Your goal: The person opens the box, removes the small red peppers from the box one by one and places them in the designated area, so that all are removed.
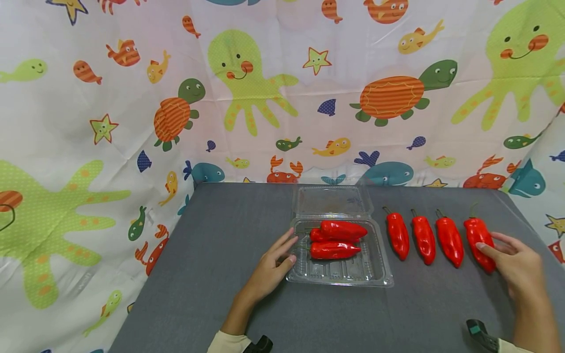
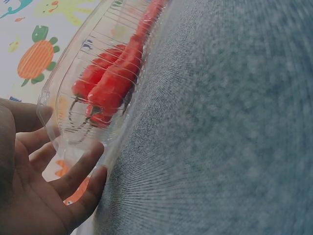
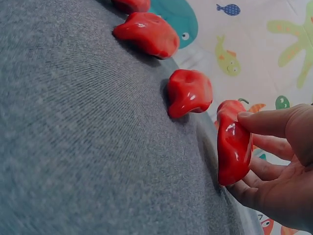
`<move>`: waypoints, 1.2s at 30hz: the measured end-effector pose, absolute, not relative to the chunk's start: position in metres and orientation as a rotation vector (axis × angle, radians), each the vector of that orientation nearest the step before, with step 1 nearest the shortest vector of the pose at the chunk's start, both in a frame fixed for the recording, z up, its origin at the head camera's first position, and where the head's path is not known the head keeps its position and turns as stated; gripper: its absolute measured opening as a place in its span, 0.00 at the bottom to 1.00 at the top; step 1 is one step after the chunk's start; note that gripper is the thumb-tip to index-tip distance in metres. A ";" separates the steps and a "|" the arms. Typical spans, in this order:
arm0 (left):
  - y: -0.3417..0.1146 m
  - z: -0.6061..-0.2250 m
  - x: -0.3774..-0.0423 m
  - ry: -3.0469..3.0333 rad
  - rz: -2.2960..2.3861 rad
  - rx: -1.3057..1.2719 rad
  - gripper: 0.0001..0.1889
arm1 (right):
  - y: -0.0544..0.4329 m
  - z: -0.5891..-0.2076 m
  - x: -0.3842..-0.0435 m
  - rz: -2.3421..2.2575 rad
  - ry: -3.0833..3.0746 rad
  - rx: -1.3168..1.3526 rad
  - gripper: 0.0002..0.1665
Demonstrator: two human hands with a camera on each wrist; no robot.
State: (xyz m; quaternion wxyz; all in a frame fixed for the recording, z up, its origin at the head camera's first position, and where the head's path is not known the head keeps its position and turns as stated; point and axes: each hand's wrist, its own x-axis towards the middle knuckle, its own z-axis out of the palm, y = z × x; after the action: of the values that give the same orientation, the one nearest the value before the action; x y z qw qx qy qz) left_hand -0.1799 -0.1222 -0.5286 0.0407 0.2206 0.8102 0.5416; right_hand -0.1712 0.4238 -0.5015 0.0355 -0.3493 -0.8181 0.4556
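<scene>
My left hand (image 1: 271, 264) is at the left side of a clear plastic clamshell container (image 1: 375, 267), its fingers loosely bent and touching the wall and rim. The container's lid (image 1: 333, 201) is folded back. Inside, red peppers lie sideways: a rear one (image 1: 342, 229), a partly covered middle one (image 1: 320, 236) and a front one (image 1: 333, 250). On the right, my right hand (image 1: 516, 260) pinches the rightmost red pepper (image 3: 234, 142) between thumb and fingers. This pepper looks tilted in the right wrist view, with its green stem upward.
Between the container and my right hand, three more red peppers stand in a row: one (image 1: 398, 235), another (image 1: 423, 240) and a third (image 1: 450, 242). A grey cloth covers the table (image 1: 212, 235). Behind it hangs a white curtain (image 1: 282, 113) printed with sea animals.
</scene>
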 end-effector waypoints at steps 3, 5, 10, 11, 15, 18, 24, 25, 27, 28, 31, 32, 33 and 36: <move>-0.122 -0.528 -0.180 2.481 1.655 0.673 0.29 | 0.425 -0.503 -0.171 1.391 -2.533 -1.088 0.47; -0.123 -0.528 -0.180 2.481 1.649 0.672 0.29 | 0.425 -0.505 -0.171 1.396 -2.539 -1.092 0.47; -0.122 -0.528 -0.180 2.487 1.645 0.669 0.29 | 0.424 -0.507 -0.170 1.392 -2.561 -1.094 0.47; -0.122 -0.528 -0.180 2.490 1.643 0.668 0.29 | 0.423 -0.507 -0.170 1.387 -2.563 -1.096 0.47; -0.122 -0.527 -0.179 2.498 1.633 0.664 0.29 | 0.422 -0.507 -0.171 1.376 -2.573 -1.099 0.46; -0.122 -0.526 -0.179 2.500 1.630 0.663 0.29 | 0.422 -0.507 -0.170 1.378 -2.578 -1.103 0.46; -0.122 -0.526 -0.179 2.501 1.629 0.657 0.29 | 0.422 -0.508 -0.170 1.404 -2.564 -1.091 0.47; -0.122 -0.526 -0.179 2.502 1.629 0.657 0.29 | 0.422 -0.508 -0.170 1.404 -2.564 -1.087 0.47; -0.122 -0.526 -0.180 2.503 1.629 0.658 0.29 | 0.422 -0.508 -0.170 1.402 -2.562 -1.083 0.47; -0.122 -0.526 -0.180 2.502 1.629 0.661 0.29 | 0.422 -0.508 -0.170 1.403 -2.559 -1.083 0.47; -0.122 -0.527 -0.180 2.498 1.632 0.666 0.29 | 0.422 -0.508 -0.169 1.406 -2.550 -1.084 0.46; -0.122 -0.527 -0.180 2.496 1.635 0.667 0.29 | 0.421 -0.507 -0.169 1.408 -2.544 -1.084 0.46; -0.122 -0.527 -0.180 2.493 1.637 0.669 0.29 | 0.421 -0.507 -0.169 1.407 -2.541 -1.082 0.46; -0.122 -0.527 -0.181 2.487 1.646 0.672 0.29 | 0.421 -0.505 -0.169 1.394 -2.540 -1.076 0.45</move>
State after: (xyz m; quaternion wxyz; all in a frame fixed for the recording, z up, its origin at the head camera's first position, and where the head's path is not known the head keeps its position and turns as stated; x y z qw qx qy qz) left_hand -0.1807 -0.1218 -0.5272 0.0421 0.2195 0.8128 0.5380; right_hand -0.1692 0.4206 -0.5047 0.0254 -0.3479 -0.8215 0.4510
